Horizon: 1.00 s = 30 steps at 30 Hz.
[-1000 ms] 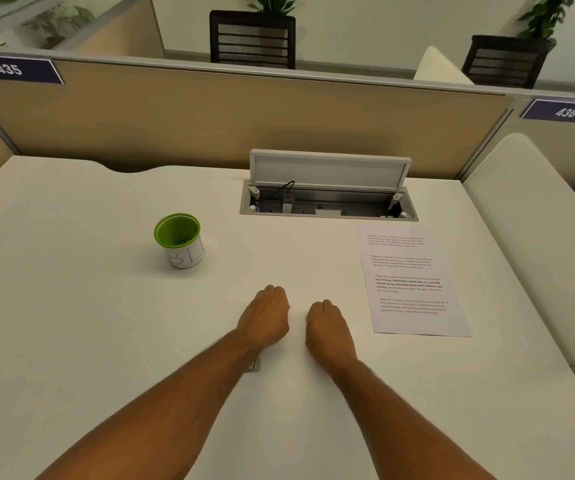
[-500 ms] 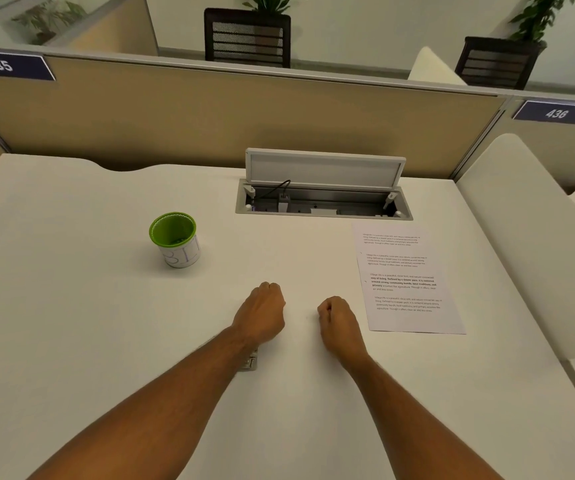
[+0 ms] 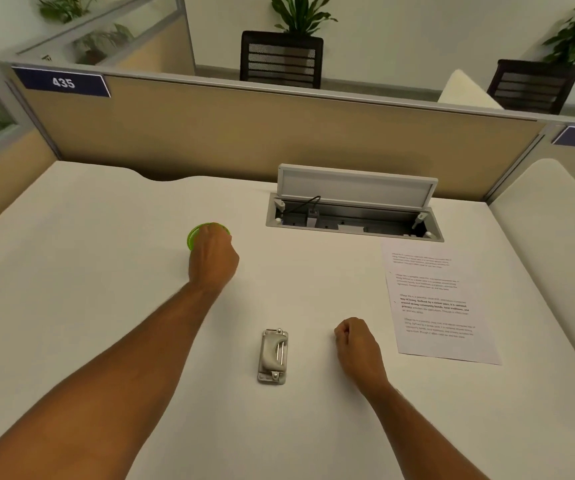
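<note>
My left hand [image 3: 213,258] is stretched out over a green-rimmed cup [image 3: 193,238] at the middle left of the white desk [image 3: 106,306]. Its fingers are curled and it hides nearly the whole cup; only part of the green rim shows. No grip on the cup is visible. My right hand [image 3: 357,344] rests on the desk as a loose fist and holds nothing. Between my forearms lies a small grey metal clip device [image 3: 272,356], apart from both hands. A printed sheet of paper [image 3: 441,306] lies flat just right of my right hand.
An open cable box [image 3: 351,220] with a raised lid is set into the desk at the back. A tan partition [image 3: 279,140] closes the far edge. A second white desk [image 3: 556,237] adjoins on the right.
My left hand has moved forward and left from beside the right hand to the green cup, uncovering the grey device. My right hand has stayed in place. The camera tilted.
</note>
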### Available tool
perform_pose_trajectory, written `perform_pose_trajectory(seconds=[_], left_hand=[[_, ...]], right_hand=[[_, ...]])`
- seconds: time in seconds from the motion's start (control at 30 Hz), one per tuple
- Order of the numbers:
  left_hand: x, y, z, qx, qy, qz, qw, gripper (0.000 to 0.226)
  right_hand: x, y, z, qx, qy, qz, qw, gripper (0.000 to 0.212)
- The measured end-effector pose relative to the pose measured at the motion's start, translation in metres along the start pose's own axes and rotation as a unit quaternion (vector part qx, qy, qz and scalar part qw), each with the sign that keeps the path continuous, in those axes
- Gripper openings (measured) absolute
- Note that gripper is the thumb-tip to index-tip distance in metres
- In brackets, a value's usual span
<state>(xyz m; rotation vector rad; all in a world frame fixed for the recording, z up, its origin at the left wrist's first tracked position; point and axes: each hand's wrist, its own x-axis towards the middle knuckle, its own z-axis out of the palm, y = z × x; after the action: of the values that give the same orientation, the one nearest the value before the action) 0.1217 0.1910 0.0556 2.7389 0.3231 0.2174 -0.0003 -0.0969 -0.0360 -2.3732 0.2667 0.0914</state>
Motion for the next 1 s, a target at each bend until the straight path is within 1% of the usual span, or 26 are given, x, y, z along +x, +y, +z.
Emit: perform_pose_trajectory(seconds=[0.07,0.17,0.23,0.6,0.73,0.83,1.0], left_hand=[[0.013,-0.01,-0.01,-0.001,0.016,-0.038,0.999,0.027],[0.023,-0.019,-0.016,0.013,-0.007,-0.044,0.999,0.041],[0.026,-0.023,-0.014,0.009,-0.014,-0.05,0.999,0.045],[0.038,-0.021,0.0,-0.009,-0.003,-0.052,0.999,0.028],[0.04,-0.022,0.001,-0.006,-0.01,-0.047,0.999,0.024],[0.039,-0.025,0.001,0.014,-0.017,-0.04,0.999,0.028],[0.038,-0.027,-0.002,0.005,-0.012,-0.036,0.999,0.03]], right_hand=[[-0.001,-0.003,0.002,-0.005,0.003,-0.001,1.0,0.021],[-0.003,-0.004,0.003,-0.016,0.009,-0.007,1.0,0.022],[-0.005,-0.005,0.004,-0.025,0.015,-0.013,1.0,0.023],[-0.006,-0.014,0.006,-0.051,0.028,-0.015,0.998,0.015],[-0.006,-0.013,0.006,-0.041,0.027,-0.007,0.999,0.021],[-0.006,-0.012,0.006,-0.043,0.031,-0.008,0.999,0.024],[-0.006,-0.011,0.005,-0.037,0.034,-0.007,0.999,0.02]])
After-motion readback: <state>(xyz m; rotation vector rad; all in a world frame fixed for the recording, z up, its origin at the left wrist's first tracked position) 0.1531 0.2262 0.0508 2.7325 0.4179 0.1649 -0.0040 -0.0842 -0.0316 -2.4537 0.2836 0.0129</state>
